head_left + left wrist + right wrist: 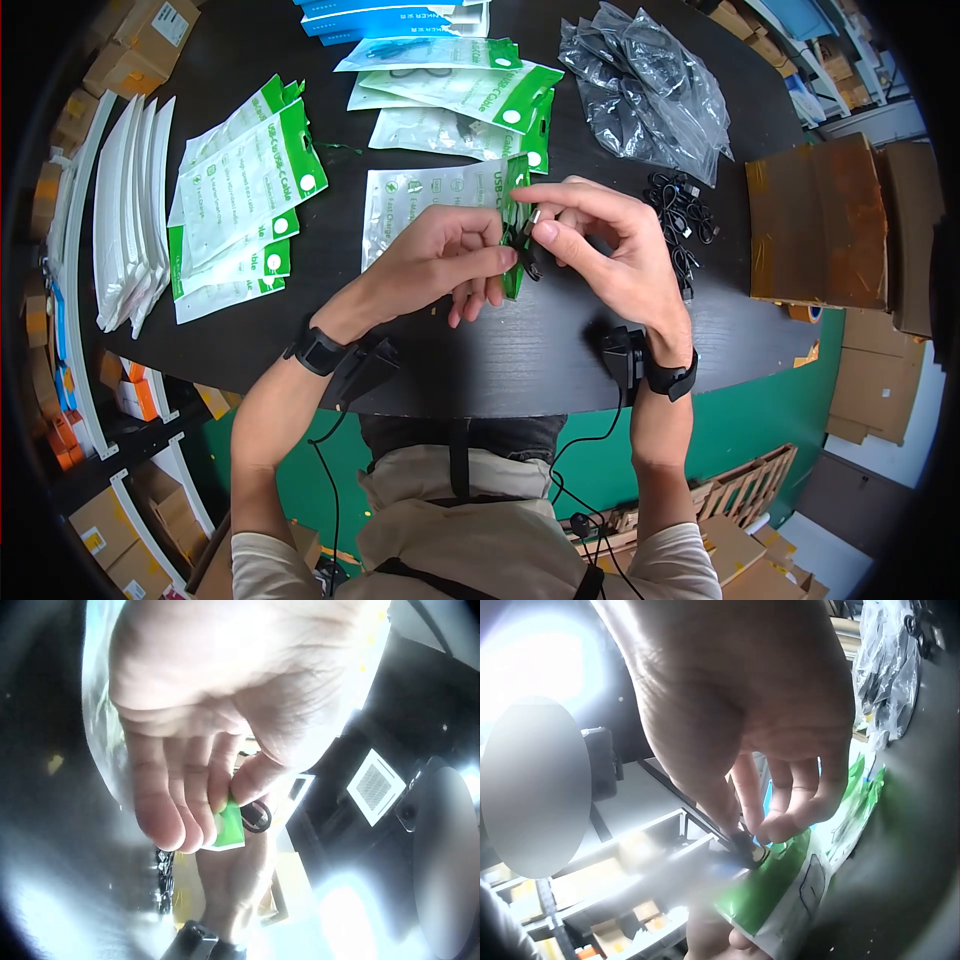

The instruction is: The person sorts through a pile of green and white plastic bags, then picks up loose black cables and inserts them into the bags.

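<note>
My left hand (440, 255) pinches the green end of a white and green cable pouch (415, 195), which lies toward the table's middle. Thumb and fingers of my right hand (625, 240) pinch a short black USB cable (533, 266) at the pouch's green end. In the left wrist view, a loop of the cable (257, 817) shows beside the green corner (231, 829), under the left thumb. The right wrist view has the cable (759, 853) below the right fingertips, against the pouch's green band (769, 889). The cable's far part is hidden.
More green and white pouches (250, 170) lie at left and at the back (450, 90). White envelopes (135, 210) are stacked far left. Clear plastic bags (650, 90), coiled black cables (683, 220) and a cardboard box (820, 220) sit at right. Blue boxes (390, 22) stand at the back.
</note>
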Motion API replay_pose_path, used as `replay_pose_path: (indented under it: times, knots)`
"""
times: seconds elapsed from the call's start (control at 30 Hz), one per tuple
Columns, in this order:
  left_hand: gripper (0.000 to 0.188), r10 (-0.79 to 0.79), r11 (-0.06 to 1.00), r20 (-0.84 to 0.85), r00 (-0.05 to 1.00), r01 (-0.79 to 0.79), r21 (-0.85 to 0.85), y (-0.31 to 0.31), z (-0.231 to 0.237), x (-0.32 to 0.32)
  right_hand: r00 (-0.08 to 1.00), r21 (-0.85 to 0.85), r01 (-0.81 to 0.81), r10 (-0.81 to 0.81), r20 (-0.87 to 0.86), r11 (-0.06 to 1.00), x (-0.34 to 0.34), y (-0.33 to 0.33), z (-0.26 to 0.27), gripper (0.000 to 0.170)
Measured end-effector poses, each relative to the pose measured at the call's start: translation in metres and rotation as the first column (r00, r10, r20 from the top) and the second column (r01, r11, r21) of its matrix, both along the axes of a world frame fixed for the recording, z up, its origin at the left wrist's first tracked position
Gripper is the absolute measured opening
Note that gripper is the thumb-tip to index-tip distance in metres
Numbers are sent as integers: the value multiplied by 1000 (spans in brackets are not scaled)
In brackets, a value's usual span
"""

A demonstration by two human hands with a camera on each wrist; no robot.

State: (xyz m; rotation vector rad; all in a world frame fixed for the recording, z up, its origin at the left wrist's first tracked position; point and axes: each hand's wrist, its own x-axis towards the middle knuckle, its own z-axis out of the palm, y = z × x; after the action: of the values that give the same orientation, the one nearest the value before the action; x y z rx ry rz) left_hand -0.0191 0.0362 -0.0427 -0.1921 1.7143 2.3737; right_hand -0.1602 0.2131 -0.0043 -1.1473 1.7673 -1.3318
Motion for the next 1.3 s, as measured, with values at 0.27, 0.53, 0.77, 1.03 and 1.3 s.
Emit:
replay_pose_path:
  times: [0.27,0.53,0.77,1.03,1.3]
  knots:
    - [23,5,1000,30,1000,-4,-20,0,3,-1,999,-15,36,-35,24,999,0,3,2,16]
    - [23,-8,999,39,999,9,-34,1,2,0,997,28,76,-77,5,997,0,2,-1,13]
    - [23,-7,1000,26,1000,7,-7,0,0,1,996,69,67,-63,-58,995,1,1,2,10]
    - [23,3,1000,29,1000,-3,15,0,2,1,987,61,75,-66,-145,995,3,0,2,10]
    - [20,-2,1000,24,1000,2,21,1,4,2,949,83,75,-46,-311,994,7,-4,2,11]
